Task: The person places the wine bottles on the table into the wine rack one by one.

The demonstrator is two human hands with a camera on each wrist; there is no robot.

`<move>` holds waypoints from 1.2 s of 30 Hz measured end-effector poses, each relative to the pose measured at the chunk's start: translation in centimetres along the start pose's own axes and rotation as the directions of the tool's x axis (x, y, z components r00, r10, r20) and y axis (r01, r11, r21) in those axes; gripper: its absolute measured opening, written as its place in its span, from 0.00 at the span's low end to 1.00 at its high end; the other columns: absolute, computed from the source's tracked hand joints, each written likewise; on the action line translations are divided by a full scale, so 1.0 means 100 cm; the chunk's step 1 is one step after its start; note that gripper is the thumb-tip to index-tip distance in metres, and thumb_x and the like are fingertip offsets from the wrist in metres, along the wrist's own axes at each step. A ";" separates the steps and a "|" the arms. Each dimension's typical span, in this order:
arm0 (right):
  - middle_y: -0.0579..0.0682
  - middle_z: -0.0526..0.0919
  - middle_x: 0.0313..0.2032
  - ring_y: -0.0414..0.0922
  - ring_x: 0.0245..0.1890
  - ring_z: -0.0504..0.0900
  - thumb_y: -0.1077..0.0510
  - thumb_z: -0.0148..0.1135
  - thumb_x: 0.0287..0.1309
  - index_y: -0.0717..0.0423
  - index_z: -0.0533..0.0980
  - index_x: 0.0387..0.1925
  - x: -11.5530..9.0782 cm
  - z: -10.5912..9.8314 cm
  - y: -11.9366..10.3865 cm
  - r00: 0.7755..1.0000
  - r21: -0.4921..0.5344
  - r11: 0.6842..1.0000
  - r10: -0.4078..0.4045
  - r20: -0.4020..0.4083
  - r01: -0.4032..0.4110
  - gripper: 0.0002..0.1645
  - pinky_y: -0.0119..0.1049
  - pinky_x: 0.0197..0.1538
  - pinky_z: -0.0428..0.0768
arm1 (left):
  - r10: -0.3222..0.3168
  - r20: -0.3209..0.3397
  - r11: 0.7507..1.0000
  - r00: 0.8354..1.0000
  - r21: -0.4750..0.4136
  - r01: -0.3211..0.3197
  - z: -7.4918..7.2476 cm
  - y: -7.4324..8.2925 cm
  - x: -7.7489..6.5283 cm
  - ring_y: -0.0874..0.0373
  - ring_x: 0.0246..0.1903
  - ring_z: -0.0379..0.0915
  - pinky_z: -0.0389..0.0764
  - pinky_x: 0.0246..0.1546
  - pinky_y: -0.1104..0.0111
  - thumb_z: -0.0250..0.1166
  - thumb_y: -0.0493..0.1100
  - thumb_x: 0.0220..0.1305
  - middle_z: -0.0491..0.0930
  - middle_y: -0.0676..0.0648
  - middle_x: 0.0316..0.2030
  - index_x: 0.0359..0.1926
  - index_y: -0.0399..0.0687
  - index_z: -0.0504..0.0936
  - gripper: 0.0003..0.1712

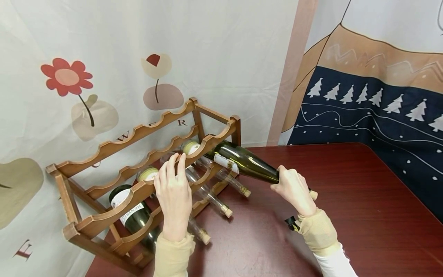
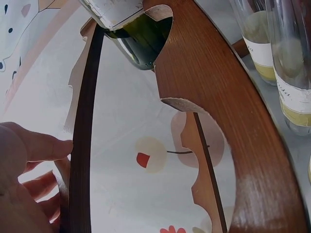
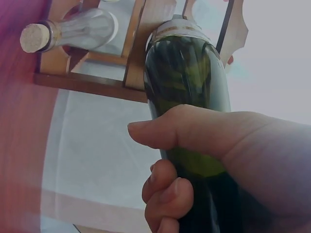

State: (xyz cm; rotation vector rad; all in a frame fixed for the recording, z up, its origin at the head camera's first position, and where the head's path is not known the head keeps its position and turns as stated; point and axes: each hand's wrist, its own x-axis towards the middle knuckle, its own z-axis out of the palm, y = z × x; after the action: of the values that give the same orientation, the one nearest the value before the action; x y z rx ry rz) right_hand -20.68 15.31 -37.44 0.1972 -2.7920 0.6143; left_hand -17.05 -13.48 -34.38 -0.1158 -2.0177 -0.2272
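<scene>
My right hand [image 1: 294, 190] grips the neck of a green wine bottle [image 1: 249, 159], thumb and fingers round the glass in the right wrist view. The bottle slants down to the left, its labelled body in the right-end notch of the wooden rack's upper front rail [image 1: 207, 146]. A cork [image 1: 313, 194] shows just past the right hand. My left hand [image 1: 174, 196] is over the middle of the same rail with fingers extended upward and nothing gripped. In the left wrist view its fingers [image 2: 41, 145] overlap a dark rail [image 2: 81, 160].
Corked clear bottles [image 1: 221, 204] lie in the lower tier, necks toward me. A dark bottle [image 1: 136, 215] lies at the rack's left end. The red-brown table [image 1: 346, 192] extends right. A printed curtain [image 1: 225, 46] hangs close behind. A small black and yellow item [image 1: 292, 223] is beside the right wrist.
</scene>
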 end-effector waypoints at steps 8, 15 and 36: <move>0.55 0.76 0.17 0.48 0.16 0.72 0.63 0.65 0.33 0.61 0.72 0.27 0.000 0.001 -0.004 1.000 0.023 1.000 0.011 -0.016 -0.010 0.13 0.42 0.20 0.70 | 0.000 -0.010 1.000 1.000 0.002 0.000 0.000 0.000 0.000 0.41 0.48 0.71 0.69 0.46 0.52 0.57 0.22 0.51 0.77 0.39 0.53 0.55 0.43 0.76 0.29; 0.56 0.76 0.19 0.48 0.17 0.72 0.62 0.66 0.35 0.62 0.73 0.29 0.001 0.008 -0.008 0.999 0.039 0.999 0.033 0.013 -0.033 0.15 0.41 0.20 0.70 | -0.002 -0.005 1.000 1.000 -0.005 0.002 -0.001 -0.002 0.000 0.41 0.48 0.71 0.69 0.46 0.52 0.58 0.21 0.49 0.76 0.39 0.53 0.55 0.42 0.76 0.30; 0.55 0.76 0.19 0.49 0.16 0.73 0.59 0.67 0.38 0.61 0.70 0.25 0.016 0.032 -0.037 0.998 0.102 0.993 0.064 0.028 -0.066 0.15 0.41 0.19 0.70 | -0.004 0.005 1.000 1.000 -0.003 0.004 -0.001 0.000 -0.001 0.41 0.49 0.71 0.70 0.46 0.52 0.58 0.21 0.50 0.76 0.39 0.53 0.55 0.43 0.76 0.30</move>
State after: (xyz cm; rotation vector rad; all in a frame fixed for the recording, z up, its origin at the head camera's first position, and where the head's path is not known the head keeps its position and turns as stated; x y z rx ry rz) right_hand -22.28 10.51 -38.28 0.1355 -2.8027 0.7769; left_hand -16.91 -13.51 -34.45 -0.1141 -2.0225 -0.2325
